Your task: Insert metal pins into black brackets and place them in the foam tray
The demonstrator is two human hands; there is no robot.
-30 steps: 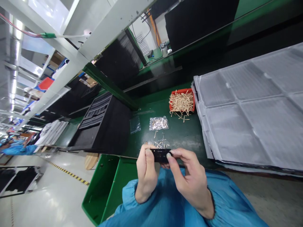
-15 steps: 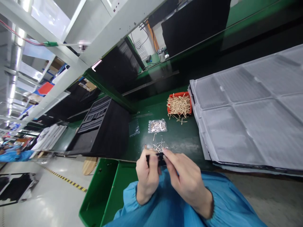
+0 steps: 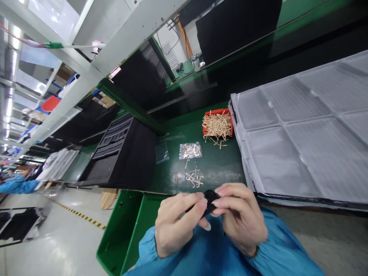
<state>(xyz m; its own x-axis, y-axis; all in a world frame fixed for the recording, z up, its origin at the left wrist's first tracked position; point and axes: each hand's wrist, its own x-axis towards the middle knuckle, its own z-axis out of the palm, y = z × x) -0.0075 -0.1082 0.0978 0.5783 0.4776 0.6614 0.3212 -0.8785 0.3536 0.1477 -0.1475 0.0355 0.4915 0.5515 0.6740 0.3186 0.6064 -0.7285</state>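
Observation:
Between both hands, just in front of the bench edge, is a small black part (image 3: 211,200); its exact kind does not show. My left hand (image 3: 180,220) is closed, pinching its left end between thumb and fingers. The fingertips of my right hand (image 3: 240,212) grip its right end. Just beyond the hands, several small beige pieces (image 3: 194,178) lie loose on the green bench top (image 3: 221,165). Behind them rests a clear zip bag (image 3: 190,150) filled with small pieces.
A red bin (image 3: 231,126) heaped with beige pieces stands farther back. To the right are large stacked grey trays (image 3: 276,153). On the left are a flat clear bag (image 3: 162,153), a black partitioned box (image 3: 135,153) and, below, a green crate (image 3: 120,230).
Both hands have come down slightly toward my body and turned the black part, so more of it shows. The right hand has shifted right, uncovering the loose beige pieces.

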